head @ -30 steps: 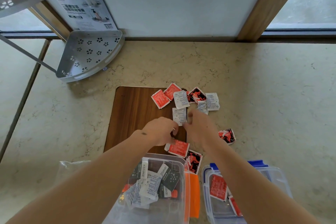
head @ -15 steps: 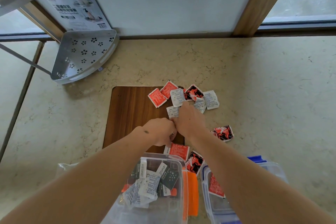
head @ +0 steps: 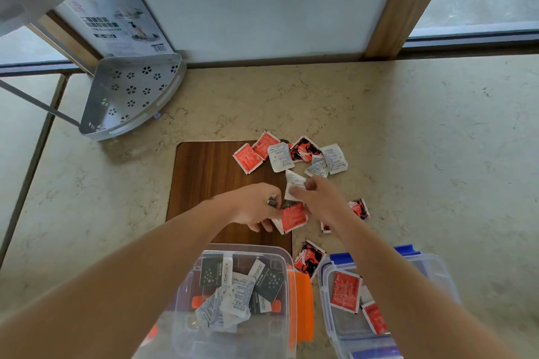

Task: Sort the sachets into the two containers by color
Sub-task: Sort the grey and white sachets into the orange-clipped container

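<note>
My right hand (head: 319,198) pinches a white sachet (head: 293,183) just above the wooden board (head: 210,178). Beside it, my left hand (head: 253,207) is curled round a small dark sachet (head: 272,200). A red sachet (head: 293,217) lies between the two hands. Several loose red (head: 248,159), white (head: 280,156) and red-and-black (head: 303,148) sachets lie beyond my hands. The orange-latched container (head: 287,259) holds white and dark sachets. The blue-latched container (head: 325,274) holds red ones; my right forearm hides part of it.
More red-and-black sachets lie at the right (head: 360,208) and between the containers (head: 309,259). A perforated metal corner rack (head: 128,96) stands at the back left, with its printed box (head: 125,23) leaning on the wall behind it. The marble counter (head: 437,169) stretches to the right.
My right hand has closed on the white sachet and lifted it off the board. My left hand stayed beside it, still curled.
</note>
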